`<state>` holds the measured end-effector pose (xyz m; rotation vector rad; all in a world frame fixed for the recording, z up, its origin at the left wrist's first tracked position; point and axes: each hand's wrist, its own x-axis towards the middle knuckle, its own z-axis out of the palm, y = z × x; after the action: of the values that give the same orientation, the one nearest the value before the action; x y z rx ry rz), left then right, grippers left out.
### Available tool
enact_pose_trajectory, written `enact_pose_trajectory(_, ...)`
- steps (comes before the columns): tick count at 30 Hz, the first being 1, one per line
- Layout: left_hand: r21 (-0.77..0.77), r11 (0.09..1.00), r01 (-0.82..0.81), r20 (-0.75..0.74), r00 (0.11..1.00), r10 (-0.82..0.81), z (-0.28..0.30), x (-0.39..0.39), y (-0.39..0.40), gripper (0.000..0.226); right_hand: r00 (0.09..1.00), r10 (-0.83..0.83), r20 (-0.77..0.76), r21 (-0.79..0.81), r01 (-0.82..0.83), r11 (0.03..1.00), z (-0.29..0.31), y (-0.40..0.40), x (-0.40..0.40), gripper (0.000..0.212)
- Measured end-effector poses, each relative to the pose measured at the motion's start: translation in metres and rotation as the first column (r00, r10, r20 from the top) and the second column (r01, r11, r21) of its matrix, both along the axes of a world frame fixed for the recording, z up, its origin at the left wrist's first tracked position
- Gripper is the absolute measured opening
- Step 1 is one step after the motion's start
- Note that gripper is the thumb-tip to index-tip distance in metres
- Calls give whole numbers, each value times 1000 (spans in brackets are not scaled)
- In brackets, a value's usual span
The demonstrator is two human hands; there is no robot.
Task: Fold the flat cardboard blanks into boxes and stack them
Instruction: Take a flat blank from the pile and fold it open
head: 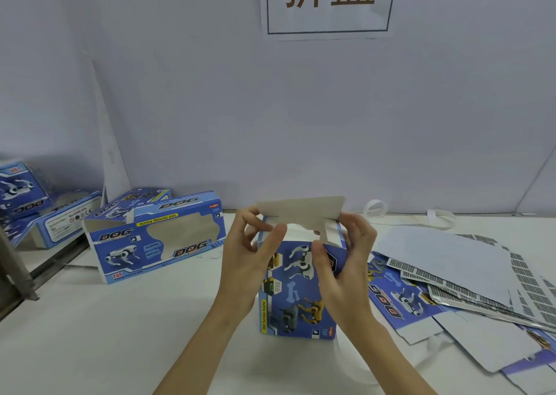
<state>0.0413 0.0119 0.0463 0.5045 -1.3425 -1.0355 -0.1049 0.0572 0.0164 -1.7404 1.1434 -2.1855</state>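
Observation:
A blue printed toy-dog box (293, 298) stands on end on the white table, its top end toward the wall. Its pale top flap (301, 211) sticks up and is bent forward. My left hand (252, 253) grips the box's upper left corner, fingers curled over the flap's left edge. My right hand (343, 262) grips the upper right corner, thumb on the blue front panel and fingers behind the flap's right edge. A heap of flat blanks (394, 301) lies to the right, partly under sheets.
A folded window box (156, 238) lies on its side at left, with more folded boxes (60, 214) behind it near the wall. White sheets and barcode label sheets (451, 271) cover the blanks at right. A grey partition wall with a paper sign (328, 3) stands behind.

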Motion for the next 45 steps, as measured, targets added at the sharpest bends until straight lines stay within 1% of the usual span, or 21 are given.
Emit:
enact_pose_trajectory(2,8,1000,4,-3,1000,-4,3,0,1,40,1000,2,11,34,-3,999,-2,0,-3,69)
enact_pose_trajectory(3,-7,1000,11,-6,1000,-11,3,1,1,39,1000,4,15,59,-5,998,-1,1,-5,73)
enact_pose_trajectory(6,-97,994,40,48,998,-36,0,5,1,44,1000,6,-7,55,-6,998,-2,4,-9,54)
enact_pose_trajectory(8,-92,994,53,87,995,-45,-5,4,2,68,999,34,5,9,-34,999,-3,6,-9,49)
enact_pose_trajectory(9,-72,996,55,74,996,-50,-7,3,3,77,998,57,24,4,-58,998,-3,8,-8,48)
enact_pose_trajectory(10,-47,997,63,42,997,-61,-9,2,4,80,996,74,42,7,-75,997,-3,9,-7,48)
enact_pose_trajectory(11,-27,997,71,15,997,-71,-11,0,4,77,995,84,60,14,-84,996,-3,9,-7,47)
enact_pose_trajectory(12,-11,997,76,3,997,-75,-13,-1,5,68,993,85,81,25,-87,996,-3,9,-6,46)
enact_pose_trajectory(14,-8,997,80,21,997,-80,-15,-2,5,37,987,92,132,60,-101,993,-2,10,-4,43)
enact_pose_trajectory(15,-20,997,77,43,996,-76,-16,-1,5,28,981,107,162,74,-120,990,-2,11,-3,41)
enact_pose_trajectory(16,-36,997,69,63,996,-67,-16,0,5,26,974,126,187,83,-143,986,-2,11,-2,39)
enact_pose_trajectory(20,-98,994,53,136,990,-39,-14,3,5,38,965,179,193,69,-195,978,-3,12,-2,23)
enact_pose_trajectory(23,-150,988,28,178,984,-1,-10,4,2,36,977,158,142,89,-171,981,-1,11,-4,24)
enact_pose_trajectory(25,-163,986,35,184,983,-5,-6,7,0,35,987,125,102,115,-136,984,-1,9,-7,31)
enact_pose_trajectory(28,-138,988,68,191,981,-40,-2,12,-1,40,986,128,105,163,-144,976,-1,8,-9,36)
enact_pose_trajectory(31,-100,989,107,227,970,-82,-2,15,-2,39,987,127,101,158,-142,977,-1,9,-9,36)
enact_pose_trajectory(34,-55,985,166,243,959,-148,0,18,-5,27,996,84,26,118,-87,989,3,8,-14,34)
enact_pose_trajectory(36,-80,981,177,262,953,-150,2,20,-6,20,997,21,-78,104,-13,994,9,7,-19,31)
enact_pose_trajectory(38,-123,979,160,264,957,-124,5,20,-5,15,991,22,-131,133,-4,991,18,7,-22,29)
enact_pose_trajectory(42,-137,984,111,238,968,-76,7,17,-1,17,992,101,-72,223,-83,971,25,6,-27,24)
enact_pose_trajectory(45,-154,983,95,219,974,-60,6,14,-1,12,993,105,-51,212,-92,973,27,5,-25,23)
